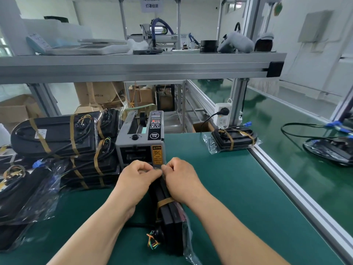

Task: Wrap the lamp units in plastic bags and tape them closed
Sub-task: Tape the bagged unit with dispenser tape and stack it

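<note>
A black lamp unit (pixel 170 224) in a clear plastic bag stands on edge on the green mat, one brown tape band around its middle and coloured wires at its near end. My left hand (pixel 136 175) and my right hand (pixel 178 176) both pinch the bag's far end with curled fingers, right in front of the grey tape dispenser (pixel 140 142). What lies between my fingertips is too small to make out.
Taped black lamp units (pixel 57 136) are stacked at the left, with bagged ones (pixel 23 196) in front. One wrapped unit (pixel 234 139) lies at the back right beside a socket post (pixel 222 113). A metal rail (pixel 298 192) borders the conveyor belt (pixel 282 131) at the right. An aluminium shelf (pixel 133 67) hangs overhead.
</note>
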Available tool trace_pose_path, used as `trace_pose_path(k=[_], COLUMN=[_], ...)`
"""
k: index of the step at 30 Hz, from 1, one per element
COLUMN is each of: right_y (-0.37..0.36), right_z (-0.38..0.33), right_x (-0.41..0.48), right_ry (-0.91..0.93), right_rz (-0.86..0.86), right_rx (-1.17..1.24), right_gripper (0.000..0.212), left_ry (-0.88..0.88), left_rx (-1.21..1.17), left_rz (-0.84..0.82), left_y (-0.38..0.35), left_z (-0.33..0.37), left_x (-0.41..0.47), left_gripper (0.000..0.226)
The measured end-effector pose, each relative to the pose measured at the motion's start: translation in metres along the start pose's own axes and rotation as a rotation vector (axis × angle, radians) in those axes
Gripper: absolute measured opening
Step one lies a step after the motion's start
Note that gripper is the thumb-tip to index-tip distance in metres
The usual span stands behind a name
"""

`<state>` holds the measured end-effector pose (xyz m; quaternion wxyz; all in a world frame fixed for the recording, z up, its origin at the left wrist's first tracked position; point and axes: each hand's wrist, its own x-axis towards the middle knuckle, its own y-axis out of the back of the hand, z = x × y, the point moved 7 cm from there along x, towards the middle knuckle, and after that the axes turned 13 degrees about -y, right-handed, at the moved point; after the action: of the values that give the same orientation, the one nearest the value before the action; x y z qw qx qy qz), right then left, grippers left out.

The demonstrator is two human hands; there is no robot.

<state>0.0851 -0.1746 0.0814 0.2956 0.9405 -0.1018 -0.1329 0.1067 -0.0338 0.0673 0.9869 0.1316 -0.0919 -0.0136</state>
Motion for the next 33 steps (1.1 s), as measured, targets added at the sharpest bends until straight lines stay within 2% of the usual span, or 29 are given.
trace_pose_path(k=[4,14,20,25,33], right_y=[0.001,-0.002,-0.004,-0.003,-0.006], right_z=[0.001,0.003,0.001,-0.001,0.003], right_x=[0.001,0.004,0.003,-0.001,0.002], right_ry=[0.005,0.010,0.034,0.045,-0.043], right_rz=[0.015,0.016,0.022,0.035,0.022], right_rx=[-0.008,0.008,0.022,0.005,-0.046], right_gripper=[0.028,0.023,0.027,0.047,0.055], left_ry=[0.036,-0.020,0.013,0.042,0.062], left_rx=[-0.112,-0.126,-0.238,-0.311,-0.369], left_rz=[0.052,0.067,0.135,0.191,0.188], left_y=[0.000,-0.005,-0.003,-0.003,-0.004], left_z=[-0.004,-0.009,-0.014,-0.016,-0.015], left_x=[0.003,-0.012,-0.019,-0.023,-0.030], left_gripper=[0.005,0.013,0.024,0.023,0.017])
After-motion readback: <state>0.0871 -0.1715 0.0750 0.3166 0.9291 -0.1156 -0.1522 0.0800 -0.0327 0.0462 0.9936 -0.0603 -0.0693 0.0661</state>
